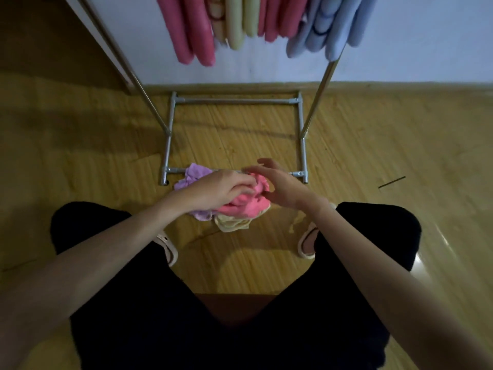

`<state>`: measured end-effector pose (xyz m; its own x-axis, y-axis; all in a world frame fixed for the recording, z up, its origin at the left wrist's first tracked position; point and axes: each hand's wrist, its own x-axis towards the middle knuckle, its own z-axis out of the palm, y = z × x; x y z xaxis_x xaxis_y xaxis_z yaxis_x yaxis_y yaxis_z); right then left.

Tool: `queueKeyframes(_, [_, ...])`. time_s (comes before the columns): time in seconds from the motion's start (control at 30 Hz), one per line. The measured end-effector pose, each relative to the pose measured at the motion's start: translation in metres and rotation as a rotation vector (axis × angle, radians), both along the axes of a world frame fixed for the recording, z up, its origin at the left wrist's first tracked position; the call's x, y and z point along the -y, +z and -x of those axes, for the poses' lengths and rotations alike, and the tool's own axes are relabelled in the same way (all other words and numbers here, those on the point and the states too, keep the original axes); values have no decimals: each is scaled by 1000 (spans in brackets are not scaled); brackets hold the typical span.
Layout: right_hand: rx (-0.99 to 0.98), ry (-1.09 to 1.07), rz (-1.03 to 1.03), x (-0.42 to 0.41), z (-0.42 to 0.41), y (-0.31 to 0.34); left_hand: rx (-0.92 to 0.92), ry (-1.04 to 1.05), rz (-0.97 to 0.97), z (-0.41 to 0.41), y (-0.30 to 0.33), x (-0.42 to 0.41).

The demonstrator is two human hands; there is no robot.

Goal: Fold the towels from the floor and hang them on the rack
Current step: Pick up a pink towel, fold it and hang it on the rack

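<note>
Two bare arms reach down from the bottom corners, over black-clad knees and pale sandals that are partly hidden. The wood floor fills most of the view, with a white wall behind. The metal rack stands against that wall; its top is cut off, so only its legs and base bars show. Pink towels, yellow towels and blue towels hang from above, their tops out of the picture. A small pile lies on the floor just before the rack's front bar. The purple towel is partly under the left hand. The pink towel sits on top, and a cream towel peeks out below. The left hand is closed around the pink towel, fingers bunched in the cloth. The right hand is loose and spread, beside the pink towel; I cannot tell if it touches it. A thin dark stick lies on the floor to the right.
</note>
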<state>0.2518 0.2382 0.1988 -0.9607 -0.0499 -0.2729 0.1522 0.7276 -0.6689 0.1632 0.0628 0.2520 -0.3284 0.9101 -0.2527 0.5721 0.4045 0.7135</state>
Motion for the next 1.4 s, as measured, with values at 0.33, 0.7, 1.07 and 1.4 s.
queueKeyframes(0.33, [-333, -25, -25, 2, -2, 113, -228, 145, -80, 9, 95, 49])
queueKeyframes(0.7, [-738, -181, 75, 20, 5, 212, -109, 480, -96, 16, 131, 76])
queueKeyframes(1.07, [-829, -146, -80, 17, 4, 223, 106, 842, -463, 14, 207, 72])
queueKeyframes(1.4, [-948, -126, -162, 48, -8, 221, 97, 1078, -653, 20, 238, 63])
